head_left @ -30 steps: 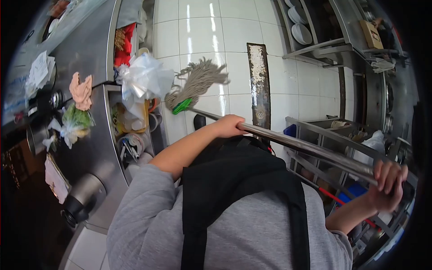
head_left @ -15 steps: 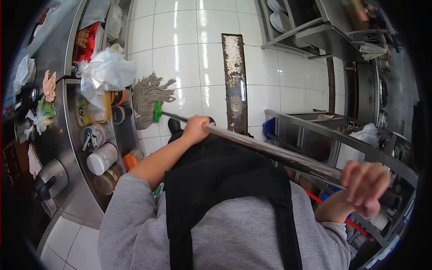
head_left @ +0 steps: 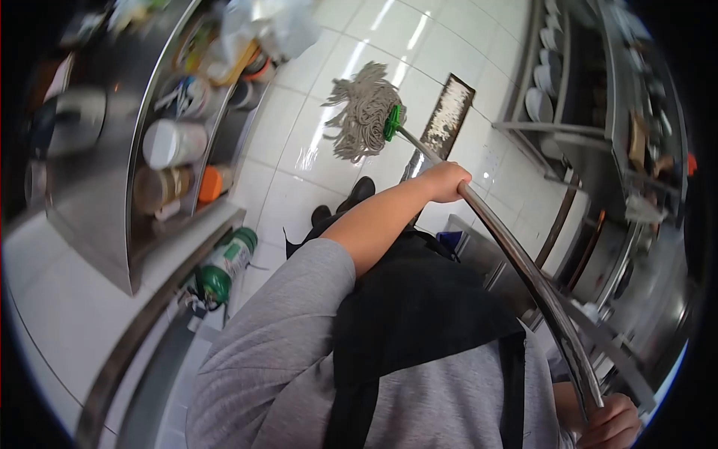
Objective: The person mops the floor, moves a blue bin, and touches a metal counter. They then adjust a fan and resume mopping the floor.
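Observation:
My left hand (head_left: pixel 446 182) is wrapped round the metal handle of a mop (head_left: pixel 516 254), at the middle of the view. Near the lower right corner, my right hand (head_left: pixel 612 423) closes round the upper end of the same handle. The handle slants up and left to a green clamp (head_left: pixel 391 123), which holds the grey string mop head (head_left: pixel 364 112). Its strands lie spread on the white tiled floor (head_left: pixel 295 138), just left of a dark, worn floor strip (head_left: pixel 449 116). Two dark shoes (head_left: pixel 357 193) show below the mop head.
On the left stands a steel shelf unit (head_left: pixel 142 150) with jars and plastic bags. A green cylinder (head_left: pixel 226 266) is at the lower left, beside a metal rail. Racks with stacked white bowls (head_left: pixel 538 105) stand at the upper right, with more steel frames on the right.
The mop head has moved away from the left shelves, towards the floor strip. My left hand has moved right and up, my right hand down and closed round the handle. The view has turned.

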Demonstrator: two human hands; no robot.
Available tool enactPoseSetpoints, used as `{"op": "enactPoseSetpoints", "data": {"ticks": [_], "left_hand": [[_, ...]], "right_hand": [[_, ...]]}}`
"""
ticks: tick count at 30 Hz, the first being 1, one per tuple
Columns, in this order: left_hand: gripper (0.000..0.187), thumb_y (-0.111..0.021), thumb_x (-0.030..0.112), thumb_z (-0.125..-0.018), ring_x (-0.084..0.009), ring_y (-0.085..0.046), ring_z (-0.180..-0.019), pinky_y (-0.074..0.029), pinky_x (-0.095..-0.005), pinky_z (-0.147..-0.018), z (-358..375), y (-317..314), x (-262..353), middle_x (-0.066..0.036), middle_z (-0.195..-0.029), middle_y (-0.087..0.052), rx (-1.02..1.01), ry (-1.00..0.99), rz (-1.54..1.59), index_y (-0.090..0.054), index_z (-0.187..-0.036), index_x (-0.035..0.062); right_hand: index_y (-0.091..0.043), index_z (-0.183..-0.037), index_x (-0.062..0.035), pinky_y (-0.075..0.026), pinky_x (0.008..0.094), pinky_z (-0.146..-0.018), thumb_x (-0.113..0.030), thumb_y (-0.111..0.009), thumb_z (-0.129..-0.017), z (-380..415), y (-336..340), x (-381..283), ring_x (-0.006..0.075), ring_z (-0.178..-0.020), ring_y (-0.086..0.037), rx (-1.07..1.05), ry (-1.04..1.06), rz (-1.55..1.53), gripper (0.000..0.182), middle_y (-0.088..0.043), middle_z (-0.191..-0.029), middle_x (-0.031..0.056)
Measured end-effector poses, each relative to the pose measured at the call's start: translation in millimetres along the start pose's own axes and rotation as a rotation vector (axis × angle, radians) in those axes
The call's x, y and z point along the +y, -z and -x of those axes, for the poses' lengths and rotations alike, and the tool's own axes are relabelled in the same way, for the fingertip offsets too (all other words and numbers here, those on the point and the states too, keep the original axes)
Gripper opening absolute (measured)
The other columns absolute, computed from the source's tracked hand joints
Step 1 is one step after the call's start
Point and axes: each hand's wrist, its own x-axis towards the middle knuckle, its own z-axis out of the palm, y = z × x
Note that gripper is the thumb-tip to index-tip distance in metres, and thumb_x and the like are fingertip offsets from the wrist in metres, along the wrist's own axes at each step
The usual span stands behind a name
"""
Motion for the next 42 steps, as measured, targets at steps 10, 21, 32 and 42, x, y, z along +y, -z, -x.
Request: {"op": "enactPoseSetpoints", "data": {"ticks": [10,21,32,42], "left_hand": [[0.024,-0.073,0.017,-0.070,-0.0350,-0.058,-0.078,-0.045,-0.0438,-0.068,218.1,50.2,17.5,-0.011,-0.074,-0.059,0.206,0.163,0.034,-0.052,-0.075,0.0065],[0.026,-0.073,0.014,-0.072,-0.0349,-0.057,-0.074,-0.043,-0.0406,-0.064,415.1,14.8,34.1,-0.014,-0.072,-0.056,0.510,0.559,0.286,-0.050,-0.076,0.0040],[0.044,-0.072,0.026,-0.082,-0.0358,-0.049,-0.058,-0.038,-0.0445,-0.055,346.6,-29.4,37.6,-0.016,-0.057,-0.051,0.848,0.683,-0.082,-0.044,-0.058,0.0019],[0.034,-0.076,0.031,-0.075,-0.0311,-0.050,-0.083,-0.040,-0.0405,-0.072,32.0,-5.2,7.6,-0.008,-0.084,-0.052,0.960,0.281,-0.042,-0.049,-0.074,0.0113]], "right_hand": [[-0.063,-0.062,-0.0213,-0.043,0.0131,-0.054,-0.012,-0.070,-0.073,13.4,-17.7,-2.2,0.0025,-0.053,-0.063,0.217,0.339,-0.243,0.016,-0.064,-0.057,-0.0079],[-0.053,-0.061,-0.0164,-0.041,0.0181,-0.042,-0.009,-0.066,-0.080,-140.8,-79.7,98.0,0.0042,-0.037,-0.050,-0.134,0.232,-0.820,0.025,-0.052,-0.044,-0.0055],[-0.067,-0.089,-0.0092,-0.045,0.0248,-0.045,-0.012,-0.067,-0.084,-113.0,-28.4,142.2,0.0125,-0.046,-0.057,-0.528,0.371,-0.789,0.005,-0.058,-0.053,0.0004],[-0.052,-0.081,-0.0163,-0.036,0.0270,-0.054,-0.030,-0.049,-0.092,-18.0,84.2,59.4,0.0079,-0.050,-0.048,0.092,0.403,-0.320,0.018,-0.046,-0.057,-0.0051]]}}
